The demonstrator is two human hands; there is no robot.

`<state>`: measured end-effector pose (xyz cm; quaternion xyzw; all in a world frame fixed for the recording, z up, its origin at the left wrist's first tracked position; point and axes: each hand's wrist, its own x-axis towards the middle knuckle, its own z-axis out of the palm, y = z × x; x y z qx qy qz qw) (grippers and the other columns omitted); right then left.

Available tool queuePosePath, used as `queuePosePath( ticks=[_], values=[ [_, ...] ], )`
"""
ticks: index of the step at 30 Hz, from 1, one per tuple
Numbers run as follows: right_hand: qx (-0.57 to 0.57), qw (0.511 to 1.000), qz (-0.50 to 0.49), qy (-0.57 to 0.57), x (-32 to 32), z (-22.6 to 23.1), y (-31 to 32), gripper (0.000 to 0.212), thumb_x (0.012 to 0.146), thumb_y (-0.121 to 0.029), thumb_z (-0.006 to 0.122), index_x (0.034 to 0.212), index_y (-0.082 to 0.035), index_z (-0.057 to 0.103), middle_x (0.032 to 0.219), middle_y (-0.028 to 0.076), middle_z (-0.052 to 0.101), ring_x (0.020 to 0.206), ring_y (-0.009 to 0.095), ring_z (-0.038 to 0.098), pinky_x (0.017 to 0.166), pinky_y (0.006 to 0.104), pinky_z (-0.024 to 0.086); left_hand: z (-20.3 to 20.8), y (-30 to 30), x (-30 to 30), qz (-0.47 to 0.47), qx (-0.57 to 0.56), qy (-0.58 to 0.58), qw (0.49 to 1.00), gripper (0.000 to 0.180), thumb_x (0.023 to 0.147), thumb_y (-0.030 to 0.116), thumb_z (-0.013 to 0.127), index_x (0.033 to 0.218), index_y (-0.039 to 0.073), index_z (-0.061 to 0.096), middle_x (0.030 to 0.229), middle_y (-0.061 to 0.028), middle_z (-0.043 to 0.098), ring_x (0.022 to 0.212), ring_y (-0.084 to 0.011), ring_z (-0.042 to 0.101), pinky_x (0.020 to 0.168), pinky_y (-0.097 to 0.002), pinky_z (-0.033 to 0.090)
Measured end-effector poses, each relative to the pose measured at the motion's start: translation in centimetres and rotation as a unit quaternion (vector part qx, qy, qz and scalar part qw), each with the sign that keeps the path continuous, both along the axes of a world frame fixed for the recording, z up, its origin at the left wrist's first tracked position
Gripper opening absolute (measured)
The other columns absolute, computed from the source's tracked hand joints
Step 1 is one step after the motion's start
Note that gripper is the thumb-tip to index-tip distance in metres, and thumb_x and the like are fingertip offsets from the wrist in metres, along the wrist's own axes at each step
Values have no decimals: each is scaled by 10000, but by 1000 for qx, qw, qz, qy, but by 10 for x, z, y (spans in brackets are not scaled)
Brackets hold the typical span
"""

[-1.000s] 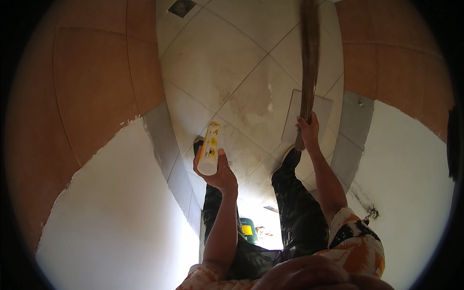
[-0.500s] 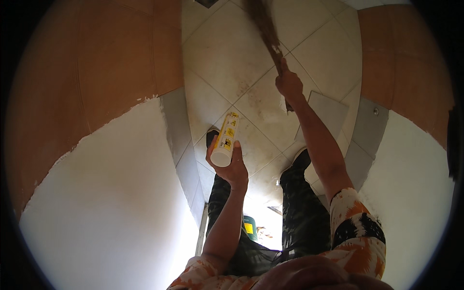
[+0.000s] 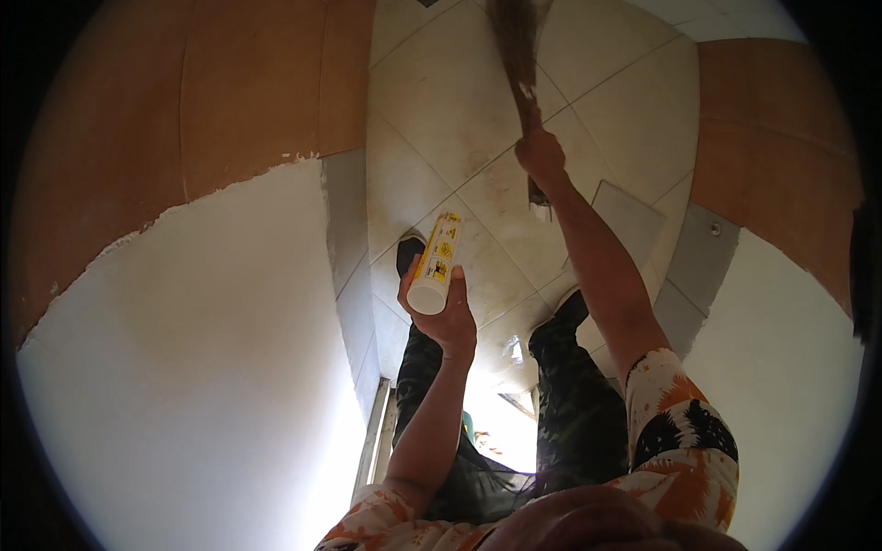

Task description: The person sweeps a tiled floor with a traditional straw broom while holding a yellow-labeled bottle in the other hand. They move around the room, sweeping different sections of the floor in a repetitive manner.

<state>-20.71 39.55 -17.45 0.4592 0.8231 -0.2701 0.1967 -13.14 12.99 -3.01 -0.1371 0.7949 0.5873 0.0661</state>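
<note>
My left hand (image 3: 446,317) is closed around a white bottle (image 3: 437,262) with yellow markings, held tilted in front of me with its flat round base towards me. Further forward, my right hand (image 3: 540,158) grips the bound handle of a brown straw hand broom (image 3: 517,55). The broom's bristles point away from me and are slightly blurred at the far end, against pale floor tiles. The handle's butt sticks out below my fist.
Light diagonal floor tiles (image 3: 413,119) carry brownish stains. Orange-brown tiled panels (image 3: 248,101) and white walls (image 3: 184,303) flank me on both sides. A grey square slab (image 3: 616,230) lies right of my right forearm. Behind my legs is a bright doorway.
My view has turned a little, so the walls and floor sit differently. The broom's bristles have swung slightly right and look more upright. Both hands keep their holds.
</note>
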Motion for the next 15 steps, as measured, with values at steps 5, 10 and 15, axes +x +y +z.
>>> queuePosePath(
  ticks=[5,10,15],
  values=[
    [-40,999,-8,14,-14,20,-23,862,964,-258,619,1691,-171,166,1096,259,742,938,409,752,847,510,593,4,-3,-3,-3,-26,15,1000,619,894,8,811,1390,21,442,1439,-160,520,1338,-289,539,1133,-419,490],
    [-90,995,-51,15,30,76,-23,873,948,-262,642,1691,-187,187,1105,244,746,913,366,763,834,476,603,1,-7,-4,8,-17,-8,1000,614,895,12,813,1388,20,447,1437,-157,523,1348,-281,528,1131,-417,488],
    [-107,992,-30,-61,57,87,-39,886,933,-265,653,1690,-199,195,1096,229,749,888,364,764,801,461,603,-3,-8,-3,27,16,4,1000,596,896,14,812,1378,18,461,1442,-151,517,1348,-278,525,1135,-427,484]
  ],
)
